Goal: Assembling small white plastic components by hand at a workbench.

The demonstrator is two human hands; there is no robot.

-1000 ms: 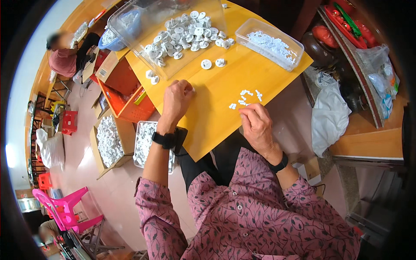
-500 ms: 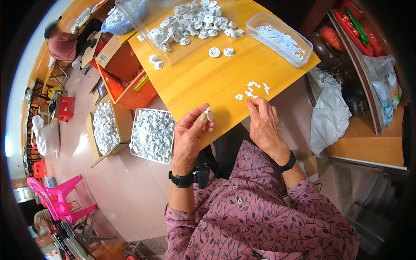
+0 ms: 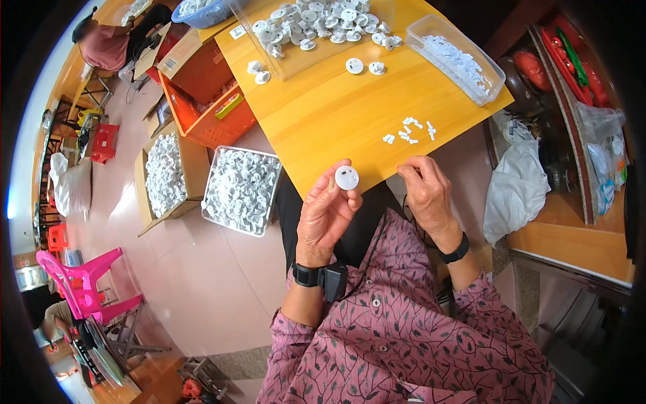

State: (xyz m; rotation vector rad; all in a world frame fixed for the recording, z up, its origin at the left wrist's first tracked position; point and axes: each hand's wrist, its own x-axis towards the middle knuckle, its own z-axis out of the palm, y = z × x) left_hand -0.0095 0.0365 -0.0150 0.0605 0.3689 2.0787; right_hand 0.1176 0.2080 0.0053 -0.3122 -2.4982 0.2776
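Note:
My left hand (image 3: 323, 219) is closed around the edge of a round white plastic part (image 3: 347, 178), its flat face with small dark slots turned up. To its right, my right hand (image 3: 428, 195) is closed with thumb and forefinger together at the table's near edge. Anything between those fingertips is too small or hidden to make out. Just beyond it, several small white plastic pieces (image 3: 406, 130) lie loose on the yellow wooden table (image 3: 303, 108). Farther off rest two more round white parts, a slotted disc (image 3: 354, 66) and one tipped on its side (image 3: 377, 68).
A clear tray (image 3: 289, 64) heaped with round white parts lies at the far side. A clear box (image 3: 494, 84) of small white pieces stands far right. Left on the floor are a white basket (image 3: 235, 226), a cardboard box (image 3: 143, 182) and an orange crate (image 3: 202, 124). A person (image 3: 108, 44) sits far left.
My left hand has turned the round part so its face shows. My right hand has drawn back from the loose pieces, fingertips now pinched. The view has shifted slightly.

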